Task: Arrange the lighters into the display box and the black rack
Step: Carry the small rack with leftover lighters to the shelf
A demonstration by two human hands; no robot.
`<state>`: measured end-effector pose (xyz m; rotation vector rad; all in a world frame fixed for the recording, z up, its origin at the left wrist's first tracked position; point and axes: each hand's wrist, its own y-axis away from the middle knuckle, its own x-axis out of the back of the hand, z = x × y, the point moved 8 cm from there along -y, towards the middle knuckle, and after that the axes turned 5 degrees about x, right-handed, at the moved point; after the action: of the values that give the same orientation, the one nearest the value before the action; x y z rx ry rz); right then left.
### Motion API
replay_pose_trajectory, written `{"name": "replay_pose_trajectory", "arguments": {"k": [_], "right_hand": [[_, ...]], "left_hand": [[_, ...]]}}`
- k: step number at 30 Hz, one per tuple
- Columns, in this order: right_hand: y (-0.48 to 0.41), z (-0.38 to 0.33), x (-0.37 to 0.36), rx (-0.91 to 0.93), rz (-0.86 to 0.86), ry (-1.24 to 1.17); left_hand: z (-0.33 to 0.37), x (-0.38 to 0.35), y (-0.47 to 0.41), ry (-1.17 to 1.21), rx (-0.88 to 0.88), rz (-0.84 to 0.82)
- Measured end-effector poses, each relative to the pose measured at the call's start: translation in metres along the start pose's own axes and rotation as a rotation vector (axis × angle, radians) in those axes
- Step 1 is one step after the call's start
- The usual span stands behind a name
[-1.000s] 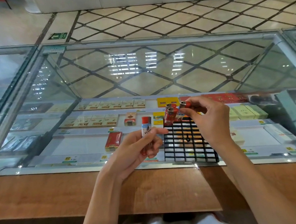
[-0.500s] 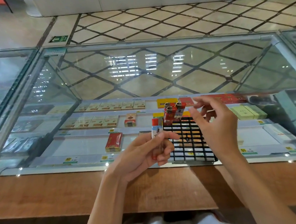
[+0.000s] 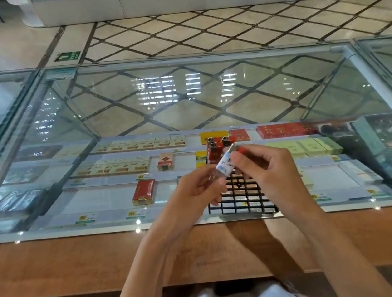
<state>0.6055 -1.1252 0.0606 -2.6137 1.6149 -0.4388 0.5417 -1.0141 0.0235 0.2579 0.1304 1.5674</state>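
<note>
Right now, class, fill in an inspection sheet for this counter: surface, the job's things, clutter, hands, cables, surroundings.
Surface: glass countertop with a wooden ledge at the near edge.
Job's things: black rack lies on the glass; three red lighters stand at its far end; a white-labelled lighter is held above it. Display box: not identified.
Clutter: cigarette packs, under the glass, inside the case.
Hands: left hand holds the lighter's lower end; right hand pinches its upper end.
Cables: nothing seen.
Surroundings: tiled floor beyond the counter.
</note>
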Motion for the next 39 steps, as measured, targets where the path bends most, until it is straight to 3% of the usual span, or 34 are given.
{"name": "replay_pose_trajectory", "arguments": {"k": [4, 7, 13, 20, 25, 39], "right_hand": [[-0.006, 0.006, 0.017, -0.028, 0.104, -0.105], [-0.009, 0.006, 0.032, 0.032, 0.185, 0.022], [-0.013, 0.001, 0.031, 0.242, 0.161, 0.488], [-0.017, 0.003, 0.011, 0.322, 0.063, 0.562], [-0.02, 0.007, 0.004, 0.341, 0.064, 0.54], [-0.01, 0.035, 0.019, 0.146, 0.135, 0.419]], "left_hand": [[0.003, 0.011, 0.001, 0.077, -0.038, 0.051], [-0.002, 0.018, 0.002, 0.087, -0.067, 0.103], [-0.017, 0.038, 0.019, -0.407, -0.201, 0.381], [-0.032, 0.013, 0.018, -0.712, -0.144, 0.345], [-0.037, 0.008, 0.012, -0.73, -0.126, 0.334], [-0.039, 0.011, 0.006, -0.669, -0.111, 0.328]]}}
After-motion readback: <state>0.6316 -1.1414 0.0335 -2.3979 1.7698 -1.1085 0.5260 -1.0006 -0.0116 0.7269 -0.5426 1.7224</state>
